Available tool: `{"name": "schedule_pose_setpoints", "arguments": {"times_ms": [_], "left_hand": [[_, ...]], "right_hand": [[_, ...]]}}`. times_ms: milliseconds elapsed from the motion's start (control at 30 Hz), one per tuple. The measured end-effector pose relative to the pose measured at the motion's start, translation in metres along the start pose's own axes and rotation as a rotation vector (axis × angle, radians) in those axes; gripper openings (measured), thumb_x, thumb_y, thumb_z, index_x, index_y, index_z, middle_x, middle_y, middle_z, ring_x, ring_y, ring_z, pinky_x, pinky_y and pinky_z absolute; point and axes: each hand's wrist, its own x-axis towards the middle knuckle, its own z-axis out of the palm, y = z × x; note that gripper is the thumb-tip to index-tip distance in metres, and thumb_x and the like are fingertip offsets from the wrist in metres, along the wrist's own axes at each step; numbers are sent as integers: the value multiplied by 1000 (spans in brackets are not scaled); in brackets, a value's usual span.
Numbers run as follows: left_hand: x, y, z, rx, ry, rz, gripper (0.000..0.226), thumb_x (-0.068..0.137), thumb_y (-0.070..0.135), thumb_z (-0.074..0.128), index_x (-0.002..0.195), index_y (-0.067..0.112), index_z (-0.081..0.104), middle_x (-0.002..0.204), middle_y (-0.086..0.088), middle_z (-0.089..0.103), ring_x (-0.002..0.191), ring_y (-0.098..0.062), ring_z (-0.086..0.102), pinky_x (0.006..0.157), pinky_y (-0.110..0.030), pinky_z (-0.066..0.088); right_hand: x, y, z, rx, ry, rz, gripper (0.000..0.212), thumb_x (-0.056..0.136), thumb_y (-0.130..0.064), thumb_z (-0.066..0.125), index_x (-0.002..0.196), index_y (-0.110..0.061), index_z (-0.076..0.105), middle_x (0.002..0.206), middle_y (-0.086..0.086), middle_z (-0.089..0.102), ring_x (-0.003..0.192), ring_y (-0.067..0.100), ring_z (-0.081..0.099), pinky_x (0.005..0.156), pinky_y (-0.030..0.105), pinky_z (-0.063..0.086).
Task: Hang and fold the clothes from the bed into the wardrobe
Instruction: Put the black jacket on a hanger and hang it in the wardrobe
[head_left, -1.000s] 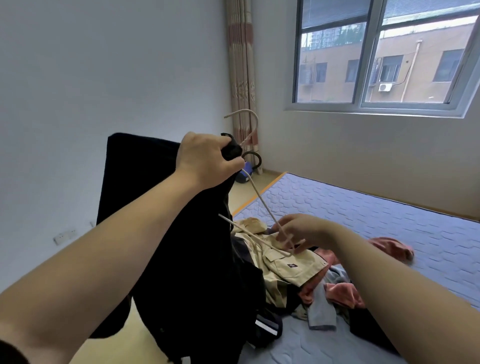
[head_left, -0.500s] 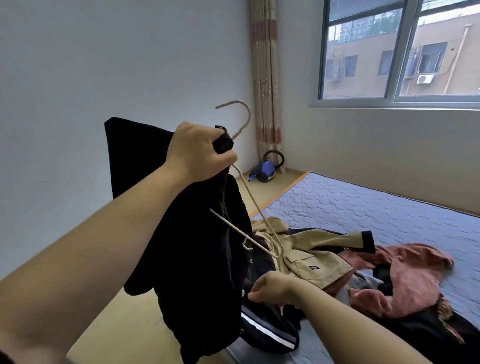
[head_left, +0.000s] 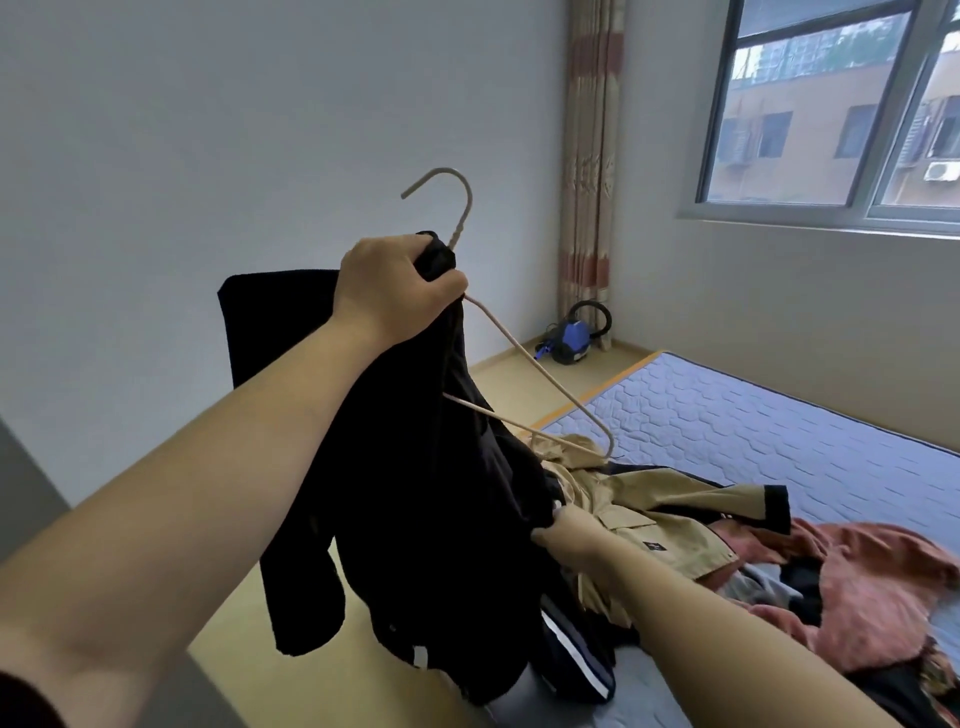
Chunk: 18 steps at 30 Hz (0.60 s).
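My left hand (head_left: 397, 288) is raised and grips the neck of a beige wire hanger (head_left: 535, 371) together with the top of a black garment (head_left: 415, 499). The garment hangs down from the hanger's left side; its right arm and bottom bar are bare. Lower down, my right hand (head_left: 563, 535) pinches the garment's right edge, fingers partly hidden in the cloth. On the bed (head_left: 753, 431) behind lies a pile: a tan jacket (head_left: 654, 514) with dark cuffs, a pink garment (head_left: 857, 582) and dark pieces with white stripes (head_left: 576, 654).
A blue vacuum cleaner (head_left: 571, 338) sits on the floor in the corner under a striped curtain (head_left: 589, 156). A window (head_left: 841, 104) is at the upper right. The white wall fills the left side, with wooden floor between wall and bed.
My right hand let go of the hanger's bottom bar, dropped, and took the black garment's edge. My left hand kept hold of the hanger's neck. The view turned left.
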Motion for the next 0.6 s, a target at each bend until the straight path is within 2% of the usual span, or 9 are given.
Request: {"name": "schedule_pose_setpoints", "arguments": {"times_ms": [67,100,200,267,333,400,467,533,600], "left_hand": [[-3,-10,-5,-1,-46,-67,40,76,46,57,62,9,54,54,-4,53,60,-28,55,59,-43,49],[-6,-16,-7,-6,-73,-106,40,76,46,57,62,9,53,54,-4,52,61,-29,56,60,-44,50],[-18,-37,-11,-29,-153,-228,43,75,47,57,66,5,56,59,-11,58,66,-33,61,62,-49,54],[-28,-50,-13,-51,-197,-306,42,77,46,60,69,4,59,65,-14,63,69,-34,65,62,-51,56],[-37,-58,-12,-65,-246,-365,40,79,44,64,72,5,63,69,-13,67,71,-32,67,66,-51,58],[-44,-62,-8,-75,-285,-398,39,81,46,66,73,8,66,72,-10,69,74,-29,68,69,-49,58],[-51,-63,-2,-61,-307,-403,40,85,49,67,74,10,66,73,-7,68,76,-26,67,71,-46,57],[-59,-59,3,15,-319,-362,39,89,55,64,75,18,63,75,0,66,77,-23,64,70,-42,54],[-68,-52,11,112,-332,-305,39,89,63,58,81,25,60,82,5,65,82,-21,61,72,-38,52]], "right_hand": [[8,-1,-29,166,95,14,8,96,-21,57,95,-16,63,95,9,69,89,27,69,74,35,59],[13,-2,-45,271,146,31,12,98,-22,55,99,-15,64,96,11,69,89,28,69,77,40,61],[13,-13,-90,618,262,66,15,104,-20,49,103,-12,61,89,11,64,75,23,62,65,36,55],[12,-24,-117,693,333,47,17,105,-23,46,108,-14,60,96,12,64,80,26,62,69,38,54],[14,-40,-140,540,448,-53,23,104,-26,44,113,-13,60,107,13,64,94,29,61,75,37,51],[10,-63,-158,298,543,-163,27,101,-28,46,111,-10,64,108,13,65,101,32,60,80,33,43],[7,-85,-173,112,577,-211,29,99,-29,49,109,-7,66,104,12,64,101,32,60,79,31,39],[2,-108,-183,20,557,-214,31,97,-29,53,108,-3,66,98,12,65,97,33,62,71,29,40],[-3,-126,-186,83,504,-162,29,95,-28,57,102,0,65,88,10,62,88,31,63,64,28,43]]}}
